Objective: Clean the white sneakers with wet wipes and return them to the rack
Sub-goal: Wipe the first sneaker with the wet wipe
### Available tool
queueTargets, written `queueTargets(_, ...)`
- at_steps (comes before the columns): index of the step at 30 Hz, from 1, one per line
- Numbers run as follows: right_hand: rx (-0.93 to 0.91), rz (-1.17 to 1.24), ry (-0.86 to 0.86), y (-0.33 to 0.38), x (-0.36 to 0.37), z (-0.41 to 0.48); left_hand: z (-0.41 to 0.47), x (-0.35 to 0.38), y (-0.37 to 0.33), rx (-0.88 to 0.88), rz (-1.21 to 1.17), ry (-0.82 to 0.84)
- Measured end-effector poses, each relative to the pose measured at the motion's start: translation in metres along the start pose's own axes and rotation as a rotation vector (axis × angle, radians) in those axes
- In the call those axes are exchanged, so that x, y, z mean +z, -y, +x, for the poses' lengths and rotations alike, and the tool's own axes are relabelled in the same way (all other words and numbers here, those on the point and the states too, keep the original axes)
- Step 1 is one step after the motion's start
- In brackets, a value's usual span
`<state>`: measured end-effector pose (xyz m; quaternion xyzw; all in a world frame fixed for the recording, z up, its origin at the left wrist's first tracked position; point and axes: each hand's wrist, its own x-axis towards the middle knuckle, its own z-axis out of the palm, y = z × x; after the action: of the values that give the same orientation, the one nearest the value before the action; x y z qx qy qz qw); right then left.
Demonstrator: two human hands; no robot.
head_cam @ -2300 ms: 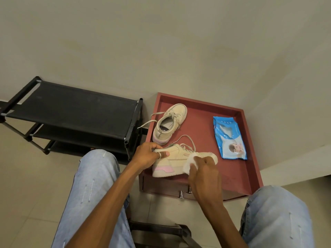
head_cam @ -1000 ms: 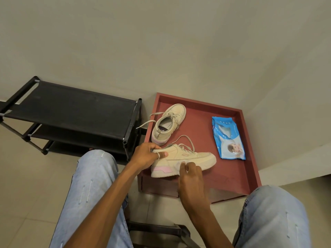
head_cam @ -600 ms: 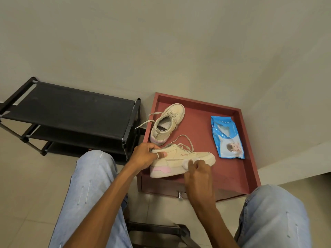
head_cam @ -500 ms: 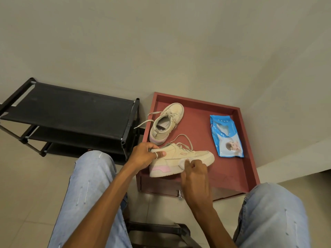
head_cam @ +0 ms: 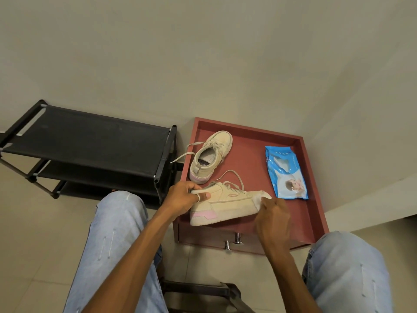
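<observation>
My left hand [head_cam: 184, 198] grips the heel of the near sneaker [head_cam: 222, 205], thumb across its side. My right hand [head_cam: 272, 216] is curled round a white wet wipe [head_cam: 259, 198], pressing it on the toe. The sneaker lies between both hands, over the red tray [head_cam: 312, 199]. The second sneaker [head_cam: 211, 159] stands just beyond my left hand. The blue wipes pack [head_cam: 285, 173] lies beyond my right. The black rack [head_cam: 90, 143] stands off to my left hand's outer side.
</observation>
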<state>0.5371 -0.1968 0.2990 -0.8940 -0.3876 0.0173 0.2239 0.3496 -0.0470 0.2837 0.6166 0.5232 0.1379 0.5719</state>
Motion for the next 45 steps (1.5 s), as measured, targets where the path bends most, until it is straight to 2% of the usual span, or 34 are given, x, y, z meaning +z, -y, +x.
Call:
queueTargets(2,-0.048,0.008,0.009,0.007,0.0,-0.006,0.001,0.0,0.001,0.0,-0.002,-0.007)
queueTargets(5,-0.254,-0.017,0.066,0.021,0.01,-0.027,0.0,0.001,-0.001,0.003,-0.005,-0.007)
queueTargets(7,-0.252,0.068,0.108,0.02,0.017,-0.034,0.0,0.001,-0.001,0.003,-0.01,-0.002)
queueTargets(10,-0.122,0.067,0.019,0.009,0.013,-0.014,-0.001,0.001,0.0,0.0,-0.017,0.002)
queueTargets(15,0.101,0.043,-0.026,-0.002,-0.002,0.015,-0.002,0.001,0.0,0.008,-0.007,0.001)
queueTargets(19,0.038,0.2,-0.027,0.011,0.004,-0.008,-0.001,0.001,0.0,0.011,-0.004,-0.01)
queueTargets(21,-0.025,0.224,0.095,0.018,0.01,-0.024,-0.001,0.002,0.001,0.013,-0.003,-0.012)
queueTargets(22,-0.104,0.186,0.109,0.017,0.016,-0.029,-0.001,0.001,0.002,0.014,-0.001,-0.014)
queueTargets(23,-0.103,0.199,0.105,0.018,0.014,-0.03,0.0,0.001,0.002,0.015,0.0,-0.014)
queueTargets(25,-0.025,0.208,0.013,0.01,0.01,-0.018,0.0,0.002,0.002,0.017,-0.001,-0.01)
queueTargets(27,-0.001,0.079,-0.051,-0.003,0.008,0.005,0.0,0.003,0.001,0.016,-0.003,-0.01)
queueTargets(29,0.107,0.054,-0.007,-0.011,0.002,0.027,-0.001,0.003,0.0,0.018,-0.002,-0.015)
queueTargets(33,0.21,0.146,0.089,-0.021,-0.009,0.041,-0.002,0.003,0.0,0.017,-0.006,-0.02)
queueTargets(35,0.157,0.08,0.063,-0.014,-0.01,0.034,-0.003,0.003,0.0,0.027,0.004,-0.028)
queueTargets(37,0.019,0.011,0.008,-0.001,-0.003,0.016,-0.003,0.003,0.0,0.031,0.01,-0.03)
queueTargets(41,-0.2,-0.044,0.019,0.008,0.013,-0.005,-0.002,0.002,0.003,0.034,0.005,-0.028)
queueTargets(42,-0.166,-0.019,0.024,0.005,0.012,0.0,-0.002,0.002,0.004,0.039,0.004,-0.026)
queueTargets(45,0.093,0.027,0.032,-0.009,0.003,0.031,-0.002,0.003,0.005,0.042,-0.002,-0.017)
